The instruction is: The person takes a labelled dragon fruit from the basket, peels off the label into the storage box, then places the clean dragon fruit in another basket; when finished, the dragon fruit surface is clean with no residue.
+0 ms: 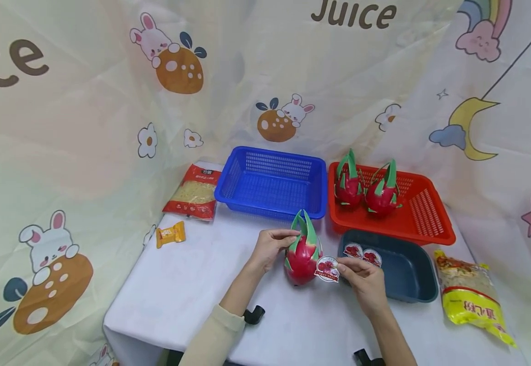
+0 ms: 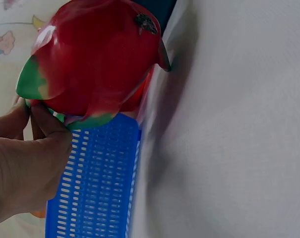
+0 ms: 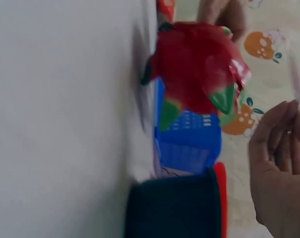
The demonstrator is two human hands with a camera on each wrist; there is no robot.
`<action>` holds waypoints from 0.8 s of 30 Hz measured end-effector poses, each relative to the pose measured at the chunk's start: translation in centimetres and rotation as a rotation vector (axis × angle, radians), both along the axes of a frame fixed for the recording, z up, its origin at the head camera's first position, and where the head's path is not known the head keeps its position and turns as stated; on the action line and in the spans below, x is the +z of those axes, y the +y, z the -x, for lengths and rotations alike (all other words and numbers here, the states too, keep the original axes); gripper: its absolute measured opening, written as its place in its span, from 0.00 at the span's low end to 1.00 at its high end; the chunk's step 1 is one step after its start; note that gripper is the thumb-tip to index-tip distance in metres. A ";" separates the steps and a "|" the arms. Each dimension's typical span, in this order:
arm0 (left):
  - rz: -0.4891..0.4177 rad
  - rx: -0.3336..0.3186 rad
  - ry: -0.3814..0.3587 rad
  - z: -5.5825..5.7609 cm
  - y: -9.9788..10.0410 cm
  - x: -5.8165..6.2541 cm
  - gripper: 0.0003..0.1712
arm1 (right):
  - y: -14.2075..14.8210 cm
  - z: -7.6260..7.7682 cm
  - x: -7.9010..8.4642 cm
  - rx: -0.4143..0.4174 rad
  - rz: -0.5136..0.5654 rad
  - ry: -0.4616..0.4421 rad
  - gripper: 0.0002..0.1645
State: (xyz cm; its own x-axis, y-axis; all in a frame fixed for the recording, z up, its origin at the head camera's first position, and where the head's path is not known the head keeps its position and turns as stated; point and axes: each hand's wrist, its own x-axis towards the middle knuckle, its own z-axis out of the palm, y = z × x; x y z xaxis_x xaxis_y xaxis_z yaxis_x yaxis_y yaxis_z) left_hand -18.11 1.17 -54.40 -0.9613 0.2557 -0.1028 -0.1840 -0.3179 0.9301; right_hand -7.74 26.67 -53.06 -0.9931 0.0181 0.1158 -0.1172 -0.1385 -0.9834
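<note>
A red dragon fruit [image 1: 302,262] with green leaf tips is held upright over the white table, and my left hand [image 1: 270,249] pinches it by its upper leaves. In the left wrist view the fruit [image 2: 100,59] fills the top, its dark base end showing. Between thumb and fingers my right hand [image 1: 365,282] pinches a round sticker [image 1: 327,268] with a red fruit print, close beside the fruit's right side. From the right wrist the sticker [image 3: 294,74] appears edge-on and blurred. Two similar stickers [image 1: 361,253] lie in the dark teal tray [image 1: 412,294].
Behind the hands stands a blue basket [image 1: 270,185]. A red basket [image 1: 423,216] at its right holds two dragon fruits [image 1: 366,195]. At left lie a red-trimmed packet [image 1: 194,193] and an orange wrapped snack [image 1: 171,234]. A yellow bag [image 1: 469,295] lies right of the tray.
</note>
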 end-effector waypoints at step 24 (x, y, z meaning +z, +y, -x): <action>0.015 -0.043 -0.025 0.0 -0.5 0.3 0.18 | 9.0 2.3 6.5 -0.038 -0.580 -0.319 0.31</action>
